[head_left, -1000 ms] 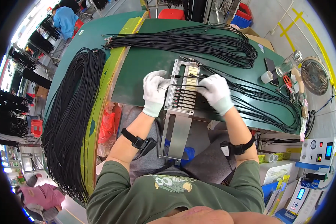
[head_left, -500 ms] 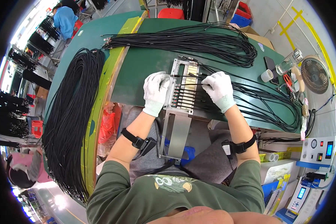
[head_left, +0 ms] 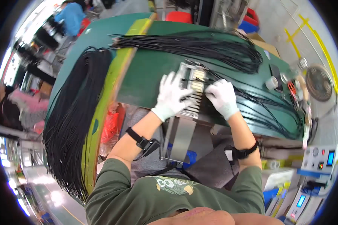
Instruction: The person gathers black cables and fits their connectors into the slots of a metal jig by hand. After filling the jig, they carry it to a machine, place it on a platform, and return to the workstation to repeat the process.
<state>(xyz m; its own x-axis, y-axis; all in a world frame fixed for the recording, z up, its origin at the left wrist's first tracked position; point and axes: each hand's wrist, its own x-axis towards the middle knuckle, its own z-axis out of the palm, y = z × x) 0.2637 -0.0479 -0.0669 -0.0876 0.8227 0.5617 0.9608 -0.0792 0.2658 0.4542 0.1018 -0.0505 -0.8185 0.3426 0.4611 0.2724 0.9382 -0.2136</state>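
Observation:
A metal slotted fixture (head_left: 191, 77) lies on the green table (head_left: 146, 71) at its near edge, with black cables laid across its slots. My left hand (head_left: 172, 95), in a white glove, rests flat on the fixture's left side with fingers spread. My right hand (head_left: 222, 98), also gloved, is at the fixture's right side, its fingertips pinched on a thin black cable (head_left: 251, 101) that runs off to the right. A loose bundle of black cables (head_left: 202, 47) lies across the table beyond the fixture.
A thick hank of black cables (head_left: 73, 127) hangs over the table's left end. Tape rolls (head_left: 271, 83), a small fan (head_left: 319, 82) and control boxes with blue displays (head_left: 328, 159) stand at the right. A red bag (head_left: 109, 127) hangs under the table. A person in blue (head_left: 72, 17) works far back.
My right hand has shifted slightly left, closer to the fixture. My left hand stays on the fixture's left side.

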